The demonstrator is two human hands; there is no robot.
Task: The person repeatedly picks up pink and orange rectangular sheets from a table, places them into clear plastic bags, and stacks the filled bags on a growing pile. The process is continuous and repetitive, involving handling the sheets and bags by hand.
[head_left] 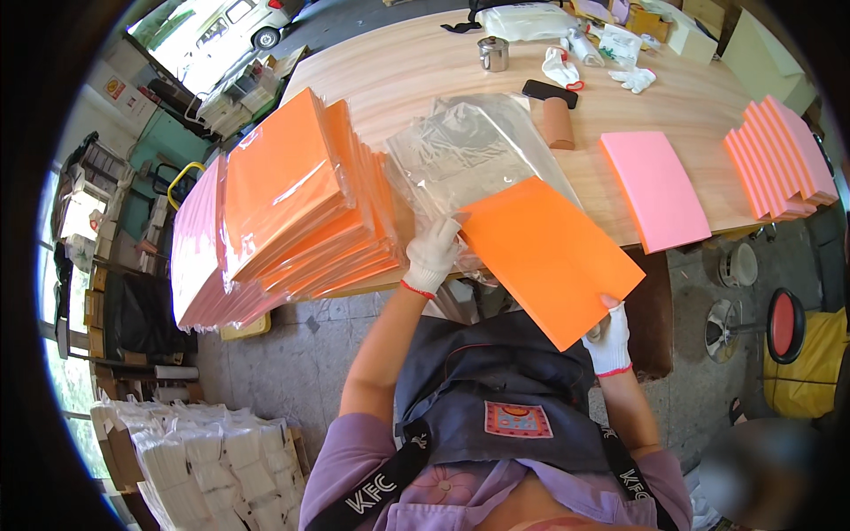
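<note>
You are gripping one flat, rectangular orange piece with two hands, the left hand (433, 257) and the right hand (609, 341), each wearing one white knitted glove. One pale wood-grain desk (390, 66) is carrying two big film-wrapped piles, one orange pile (283, 181) and one pink pile (197, 239), their packs overlapping too much to count. Also sitting there are one pink-topped rectangular stack (657, 190), one pink-and-orange banded stack (768, 164), one shiny metal mug (493, 55), one black phone (550, 94), one brown half-round block (557, 124) and two loose white gloves (632, 80).
</note>
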